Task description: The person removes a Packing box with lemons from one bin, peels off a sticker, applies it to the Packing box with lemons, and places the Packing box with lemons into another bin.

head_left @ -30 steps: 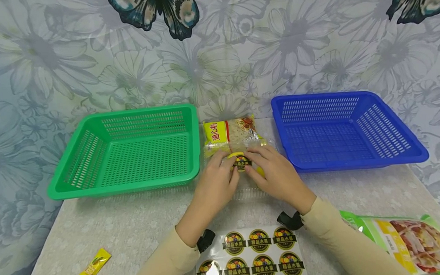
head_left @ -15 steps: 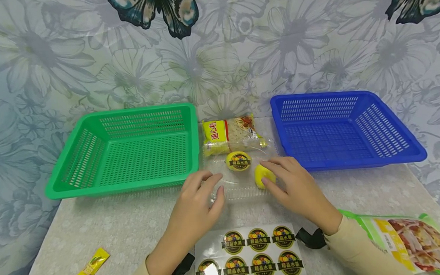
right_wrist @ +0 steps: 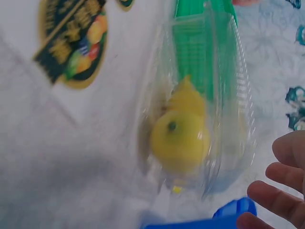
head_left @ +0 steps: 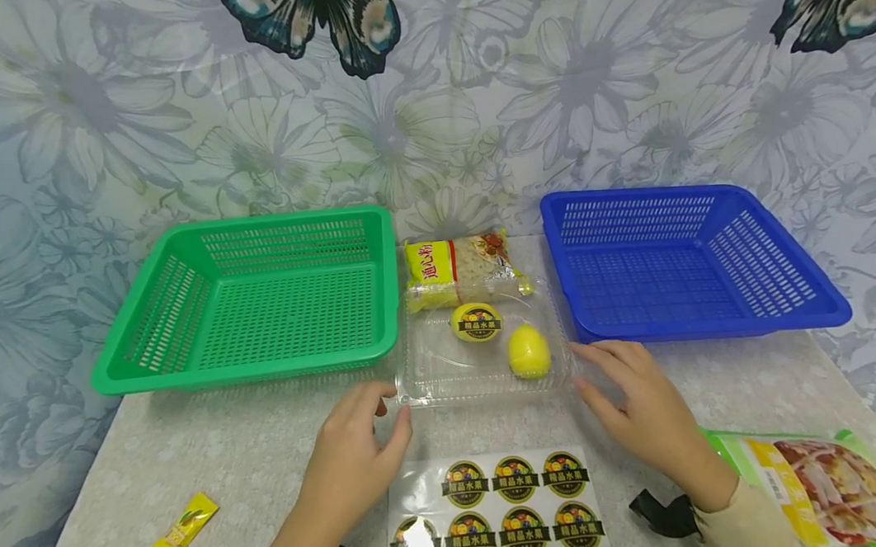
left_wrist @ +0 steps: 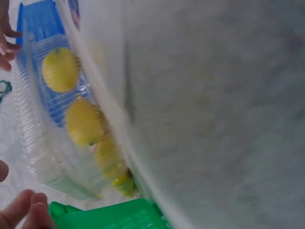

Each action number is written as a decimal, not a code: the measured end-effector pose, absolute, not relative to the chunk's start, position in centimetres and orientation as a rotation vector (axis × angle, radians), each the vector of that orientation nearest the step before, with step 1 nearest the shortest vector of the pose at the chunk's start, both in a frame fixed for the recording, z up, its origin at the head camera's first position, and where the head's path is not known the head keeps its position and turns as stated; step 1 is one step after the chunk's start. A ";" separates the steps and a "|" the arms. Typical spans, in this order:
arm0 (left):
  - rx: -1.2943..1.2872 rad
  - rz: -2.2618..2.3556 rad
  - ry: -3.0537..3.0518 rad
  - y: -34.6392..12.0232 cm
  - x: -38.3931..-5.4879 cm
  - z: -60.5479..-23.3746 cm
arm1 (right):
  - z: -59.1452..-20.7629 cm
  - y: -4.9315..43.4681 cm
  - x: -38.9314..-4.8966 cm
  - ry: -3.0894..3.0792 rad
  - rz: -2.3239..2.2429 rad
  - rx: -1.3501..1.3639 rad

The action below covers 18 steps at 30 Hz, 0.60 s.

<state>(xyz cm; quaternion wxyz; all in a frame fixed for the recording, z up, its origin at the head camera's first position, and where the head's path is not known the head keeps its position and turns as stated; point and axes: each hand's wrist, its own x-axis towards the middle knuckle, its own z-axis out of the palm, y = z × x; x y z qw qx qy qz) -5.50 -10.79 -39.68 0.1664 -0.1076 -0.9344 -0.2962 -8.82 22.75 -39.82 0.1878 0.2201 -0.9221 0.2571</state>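
A clear plastic clamshell box (head_left: 443, 372) lies at the middle of the table, with two yellow lemons inside. One lemon (head_left: 529, 353) sits toward the right front. Over the other lemon (left_wrist: 85, 123) lies a round dark fruit sticker (head_left: 479, 325); I cannot tell whether it is on the lid or the fruit. My left hand (head_left: 358, 443) is by the box's left front corner, fingers loosely bent, holding nothing. Beside the right edge, my right hand (head_left: 641, 403) has its fingers extended and holds nothing. Whether the fingertips touch the plastic is unclear.
A green basket (head_left: 246, 372) stands left, a blue basket (head_left: 716, 325) right. Behind the box lies a yellow pasta bag (head_left: 430, 261). A sticker sheet (head_left: 523, 500) lies in front. A small yellow packet (head_left: 186, 528) is front left, a green-edged food bag (head_left: 828, 480) front right.
Both hands have left the sticker over the lemon, where they were pressing, and moved apart and toward the front, to either side of the box. Both lemons are now uncovered to view.
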 end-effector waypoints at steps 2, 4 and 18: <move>-0.203 -0.922 -2.773 -11.0 -5.4 -39.9 | -40.0 23.3 -8.5 -2.601 0.730 0.583; -0.097 -1.008 -2.875 -11.2 -5.5 -40.0 | -40.2 23.7 -8.4 -2.617 0.728 0.553; 0.096 -1.445 -3.005 -11.3 -6.7 -41.0 | -41.6 23.6 -8.4 -2.875 0.838 0.436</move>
